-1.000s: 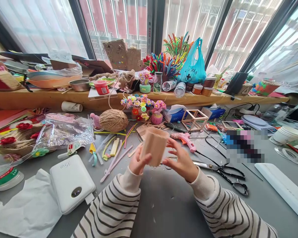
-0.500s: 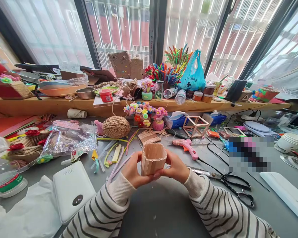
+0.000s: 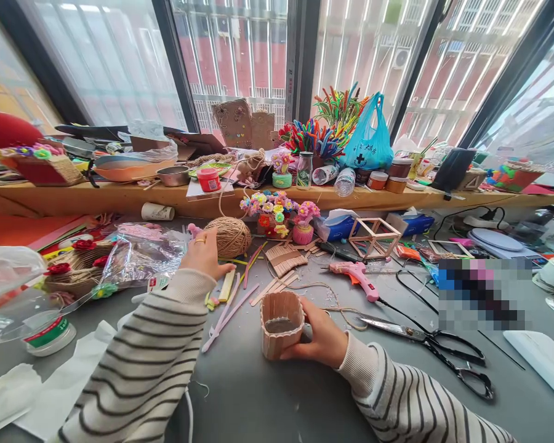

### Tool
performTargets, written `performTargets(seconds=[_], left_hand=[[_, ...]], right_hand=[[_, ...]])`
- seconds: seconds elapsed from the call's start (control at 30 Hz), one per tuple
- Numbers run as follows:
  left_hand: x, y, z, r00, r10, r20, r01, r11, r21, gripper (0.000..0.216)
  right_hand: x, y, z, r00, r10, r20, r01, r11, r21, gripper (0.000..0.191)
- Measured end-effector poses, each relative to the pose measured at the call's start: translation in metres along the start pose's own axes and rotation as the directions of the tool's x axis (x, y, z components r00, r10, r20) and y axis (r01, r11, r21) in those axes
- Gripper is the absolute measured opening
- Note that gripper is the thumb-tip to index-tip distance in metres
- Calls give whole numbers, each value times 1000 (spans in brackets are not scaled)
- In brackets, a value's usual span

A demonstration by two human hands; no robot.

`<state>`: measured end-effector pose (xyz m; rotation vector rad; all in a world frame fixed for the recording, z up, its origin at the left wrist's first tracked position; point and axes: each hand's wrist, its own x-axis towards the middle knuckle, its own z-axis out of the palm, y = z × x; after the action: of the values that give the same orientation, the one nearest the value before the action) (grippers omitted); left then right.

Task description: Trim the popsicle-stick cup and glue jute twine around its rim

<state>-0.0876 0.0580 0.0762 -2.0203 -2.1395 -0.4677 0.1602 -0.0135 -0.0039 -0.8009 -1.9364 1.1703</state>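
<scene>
A small cup made of wooden craft sticks (image 3: 281, 322) stands upright on the grey table (image 3: 277, 400) in front of me. My right hand (image 3: 322, 337) is wrapped round its right side and holds it. My left hand (image 3: 207, 251) is stretched forward to the left, with curled fingers touching the loose sticks (image 3: 228, 284), just beside the ball of twine (image 3: 231, 236). Whether it grips anything I cannot make out. Both arms wear striped sleeves.
A pink glue gun (image 3: 356, 277) and black scissors (image 3: 434, 348) lie to the right. More craft sticks (image 3: 284, 258), a stick cube frame (image 3: 373, 236), flower pots (image 3: 277, 212), a plastic bag (image 3: 138, 252) and a wooden shelf (image 3: 120, 195) full of supplies lie behind.
The stick cup has come down from in front of me to the table. My left hand let go of it and reached forward left to the loose sticks; the right hand stays on it.
</scene>
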Motion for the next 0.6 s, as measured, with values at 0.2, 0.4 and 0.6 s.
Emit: performTargets(seconds=[0.2, 0.4, 0.6], left_hand=[[29, 8, 33, 995, -69, -75, 69, 998, 2, 100], [44, 0, 50, 974, -195, -117, 190, 980, -53, 91], [39, -2, 43, 983, -123, -136, 124, 992, 0, 84]], right_hand=[[-8, 10, 3, 999, -12, -39, 13, 999, 33, 89], [-12, 13, -5, 999, -36, 22, 38, 995, -97, 111], [-1, 10, -36, 998, 14, -63, -28, 975, -221, 91]])
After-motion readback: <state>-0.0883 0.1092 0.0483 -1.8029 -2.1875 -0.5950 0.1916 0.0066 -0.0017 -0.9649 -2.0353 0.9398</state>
